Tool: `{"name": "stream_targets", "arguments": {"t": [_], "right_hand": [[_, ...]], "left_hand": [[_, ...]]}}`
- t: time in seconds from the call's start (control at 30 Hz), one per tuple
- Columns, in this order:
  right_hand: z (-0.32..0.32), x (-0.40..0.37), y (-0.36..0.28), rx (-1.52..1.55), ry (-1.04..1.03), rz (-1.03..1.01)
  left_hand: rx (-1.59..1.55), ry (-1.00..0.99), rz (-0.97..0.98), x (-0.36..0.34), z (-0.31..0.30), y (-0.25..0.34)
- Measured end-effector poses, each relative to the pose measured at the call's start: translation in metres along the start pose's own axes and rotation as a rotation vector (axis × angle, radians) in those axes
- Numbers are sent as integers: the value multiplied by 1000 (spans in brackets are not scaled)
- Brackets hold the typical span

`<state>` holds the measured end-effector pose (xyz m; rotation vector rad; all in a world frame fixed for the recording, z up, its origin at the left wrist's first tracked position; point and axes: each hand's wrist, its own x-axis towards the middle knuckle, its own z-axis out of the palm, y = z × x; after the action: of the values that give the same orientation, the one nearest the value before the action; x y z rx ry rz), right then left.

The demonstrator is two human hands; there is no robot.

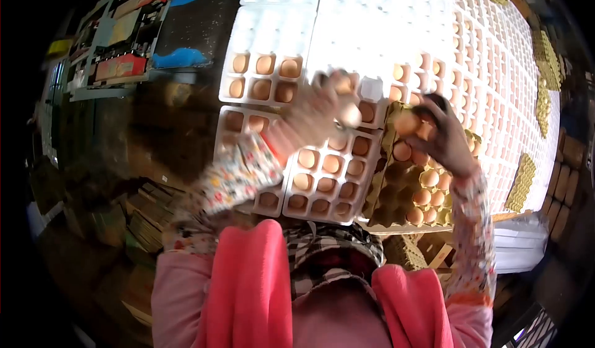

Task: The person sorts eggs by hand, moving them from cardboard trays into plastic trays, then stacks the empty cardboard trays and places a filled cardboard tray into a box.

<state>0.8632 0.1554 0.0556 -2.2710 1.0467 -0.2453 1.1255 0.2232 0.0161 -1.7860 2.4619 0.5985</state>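
Observation:
My left hand (310,115), blurred by motion, is over the white foam egg tray (320,173) in front of me. A pale egg (350,115) shows at its fingers, with another brown egg at the fingertips. Under and around that hand, brown eggs (331,164) sit in the tray's square cells. My right hand (443,131) is closed around eggs (406,123) above a yellowish pulp egg tray (390,190). Several eggs (422,197) rest in this tray's right part, while cups on its left side hold none. The right fingers partly hide the eggs they grip.
White foam trays (273,22) extend to the back, brightly lit. Rows of egg-filled trays (496,75) run along the right, with pulp trays (520,180) on them. A machine with red parts (121,67) stands at the far left. Flattened cardboard (149,224) lies lower left.

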Motion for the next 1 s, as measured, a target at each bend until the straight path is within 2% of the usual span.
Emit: {"name": "stream_targets", "arguments": {"t": [0.07,0.1,0.13,0.17,0.2,0.27,0.3,0.33,0.37,0.4,0.47,0.53,0.57,0.6,0.63,0.67,0.7,0.73,0.77,0.8,0.83,0.87,0.9,0.93,0.97,1.0], "right_hand": [[19,56,18,-176,-123,-100],[32,79,24,-354,-239,-42],[45,100,36,-497,-312,-97],[49,110,47,-555,-361,-96],[51,120,49,-612,-414,-89],[49,144,64,-216,-361,60],[50,154,73,-17,-327,141],[65,161,81,-46,-25,110],[76,174,90,-25,191,-4],[83,185,100,128,191,-38],[89,179,109,427,139,123],[64,135,99,371,294,56],[39,101,87,349,342,75],[17,59,78,585,353,261],[2,13,71,605,526,266],[-19,-33,52,592,565,437],[-28,-80,38,743,632,594],[-39,-120,16,819,559,752],[-24,-168,16,715,551,879],[-7,-197,-2,591,470,852],[5,-223,-7,438,220,695],[24,-248,-4,139,164,399],[26,-252,-17,16,-53,407],[47,-260,-16,-127,-64,372],[66,-268,-6,-305,8,281],[81,-275,9,-356,140,206]], "left_hand": [[435,23,75,29,34,-57],[412,-149,105,51,29,-71],[387,-316,135,69,21,-80],[328,-274,168,74,19,-86],[210,-240,119,81,11,-87],[-37,-187,25,93,1,-83],[-105,111,38,101,23,-85],[-574,221,-116,106,22,-69],[-541,455,-103,122,39,-58],[-506,693,-83,140,62,-51],[90,532,-148,152,90,-45],[139,436,-123,162,105,-44],[29,502,-142,152,106,-43],[-78,575,-170,146,96,-36],[-361,661,-111,125,70,-13],[-454,706,62,105,57,7],[-473,705,110,80,68,31],[-515,595,292,55,64,57],[-366,530,419,36,50,87],[-244,338,425,20,50,107],[-94,368,331,12,86,116],[-110,200,245,16,87,125],[-102,34,194,31,80,130],[-105,226,223,33,100,127],[-295,158,144,29,73,132],[-532,132,17,23,55,139]]}}
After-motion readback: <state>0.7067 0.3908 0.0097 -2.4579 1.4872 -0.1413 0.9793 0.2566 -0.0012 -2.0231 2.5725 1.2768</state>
